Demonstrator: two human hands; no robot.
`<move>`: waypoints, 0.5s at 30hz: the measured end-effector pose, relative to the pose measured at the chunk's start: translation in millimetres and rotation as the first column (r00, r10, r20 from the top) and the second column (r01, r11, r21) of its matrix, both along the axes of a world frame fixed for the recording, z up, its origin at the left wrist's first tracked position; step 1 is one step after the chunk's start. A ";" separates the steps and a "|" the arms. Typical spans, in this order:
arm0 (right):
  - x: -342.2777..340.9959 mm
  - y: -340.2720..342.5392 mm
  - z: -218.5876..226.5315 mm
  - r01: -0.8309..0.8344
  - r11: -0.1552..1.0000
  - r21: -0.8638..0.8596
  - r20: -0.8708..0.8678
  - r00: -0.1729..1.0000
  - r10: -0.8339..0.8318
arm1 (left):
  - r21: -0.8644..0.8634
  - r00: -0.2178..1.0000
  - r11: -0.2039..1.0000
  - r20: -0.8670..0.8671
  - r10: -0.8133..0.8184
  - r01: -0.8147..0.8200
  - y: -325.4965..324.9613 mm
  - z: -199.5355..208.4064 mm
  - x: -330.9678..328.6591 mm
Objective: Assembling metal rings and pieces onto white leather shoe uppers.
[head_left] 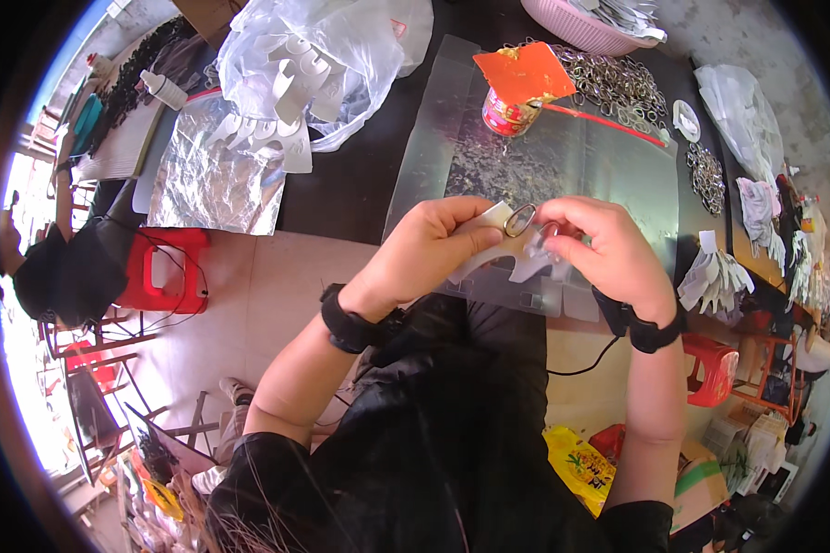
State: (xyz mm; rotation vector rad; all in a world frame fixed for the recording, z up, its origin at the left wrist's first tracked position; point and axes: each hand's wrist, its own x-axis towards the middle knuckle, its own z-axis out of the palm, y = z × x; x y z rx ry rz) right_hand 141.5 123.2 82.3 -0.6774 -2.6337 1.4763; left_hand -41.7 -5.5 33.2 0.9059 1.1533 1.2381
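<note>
Over the near edge of the table, my left hand (426, 247) pinches a white cut-out piece (489, 230) between thumb and fingers. An oval metal ring (520, 220) stands at the piece's upper edge. My right hand (609, 241) is closed close beside it, with thumb and forefinger on a second metal ring (549, 230) by the white piece's other end. Whether that ring is fastened to the piece I cannot tell. Beyond the hands stands a pink-red tin (511, 112) under an orange card (526, 74), smeared with something yellowish. A red stick (609, 124) runs out beside it.
A clear plastic sheet (415, 175) covers the dark table. Loose metal rings (618, 85) are heaped behind the tin. At left lie white cut pieces (290, 83) in a clear bag (378, 55) and a silver foil sheet (217, 180). More white pieces (715, 276) hang at right.
</note>
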 end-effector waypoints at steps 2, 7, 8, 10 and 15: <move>-1.0 0.5 -18.3 0.155 0.982 -0.111 -0.150 0.974 -0.170 | -0.044 0.994 0.999 -0.111 0.015 -0.020 2.0 -0.5 1.0; -16.6 -4.5 -43.1 0.236 0.966 -0.105 -0.235 0.938 -0.255 | -0.085 0.980 0.995 -0.196 0.037 -0.055 5.5 -10.4 6.0; -17.8 -4.2 -46.9 0.237 0.965 -0.109 -0.237 0.937 -0.257 | -0.089 0.979 0.995 -0.199 0.035 -0.054 5.9 -14.2 6.6; -19.3 -3.3 -53.1 0.298 0.933 -0.203 -0.212 0.917 -0.339 | -0.025 0.986 0.998 -0.162 0.045 -0.049 5.3 -18.9 8.0; -18.3 -4.4 -57.1 0.317 0.933 -0.169 -0.194 0.918 -0.347 | -0.008 1.000 1.000 0.012 -0.014 0.014 2.5 -8.2 5.5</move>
